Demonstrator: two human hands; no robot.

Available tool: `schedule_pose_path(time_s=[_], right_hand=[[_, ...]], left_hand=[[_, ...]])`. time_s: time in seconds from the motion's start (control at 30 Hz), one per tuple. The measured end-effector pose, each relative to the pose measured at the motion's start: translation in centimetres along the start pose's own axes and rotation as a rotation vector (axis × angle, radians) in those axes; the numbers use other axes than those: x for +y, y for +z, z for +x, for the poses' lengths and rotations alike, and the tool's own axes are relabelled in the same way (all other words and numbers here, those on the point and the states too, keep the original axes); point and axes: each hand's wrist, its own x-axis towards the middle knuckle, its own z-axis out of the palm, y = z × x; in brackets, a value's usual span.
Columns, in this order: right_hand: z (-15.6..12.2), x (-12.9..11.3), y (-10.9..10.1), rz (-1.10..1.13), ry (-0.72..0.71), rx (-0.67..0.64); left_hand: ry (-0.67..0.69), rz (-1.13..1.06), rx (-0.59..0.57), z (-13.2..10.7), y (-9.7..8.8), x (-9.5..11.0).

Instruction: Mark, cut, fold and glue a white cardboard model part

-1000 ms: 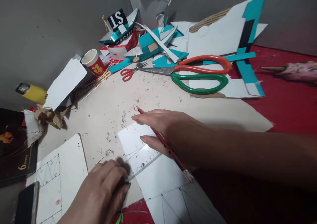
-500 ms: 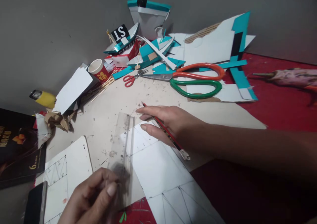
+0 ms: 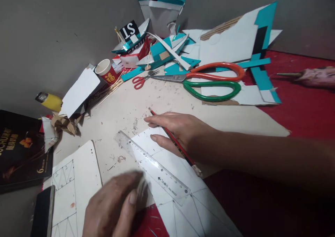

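My right hand (image 3: 180,130) rests on the sheet of white paper (image 3: 159,181), with a red and black pencil (image 3: 175,141) held between its fingers, tip pointing away. A clear plastic ruler (image 3: 157,167) lies slantwise across this paper, over pencil-drawn lines. Just left of the ruler is my left hand (image 3: 112,204), its fingertips blurred, thumb and fingers apart. I see nothing held in it. At the left, another white sheet (image 3: 86,181) bears a drawn row of triangles.
Large scissors with orange and green handles (image 3: 211,90) lie beyond my right hand, beside small red scissors (image 3: 138,81). Cardboard boats (image 3: 162,55), a paper cup (image 3: 103,67) and a glue gun (image 3: 309,77) stand or lie farther back. A phone (image 3: 43,212) is at lower left.
The ruler has swung from nearly upright in view to a slant across the paper. My left hand has moved right and up. My right hand keeps its hold on the pencil.
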Motion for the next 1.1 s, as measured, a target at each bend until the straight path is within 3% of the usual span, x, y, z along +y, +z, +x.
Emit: schedule_pose_path(time_s=[0.07, 0.13, 0.3, 0.67, 1.1], right_hand=[[-0.1, 0.1, 0.2, 0.009, -0.028, 0.015], [-0.2, 0.2, 0.3, 0.019, -0.053, 0.037], [-0.2, 0.2, 0.4, -0.021, -0.052, 0.04], [-0.2, 0.0, 0.1, -0.059, -0.013, -0.01], [-0.4, 0.4, 0.3, -0.046, -0.033, -0.03]], left_hand=[[0.264, 0.38, 0.062, 1.6, 0.2, -1.6], [0.347, 0.55, -0.016, 2.9, 0.7, -2.8], [0.319, 0.556, -0.157, 3.3, 1.6, -3.8], [0.27, 0.45, -0.134, 2.4, 1.5, -4.0], [0.229, 0.506, -0.182, 2.0, 1.3, -4.0]])
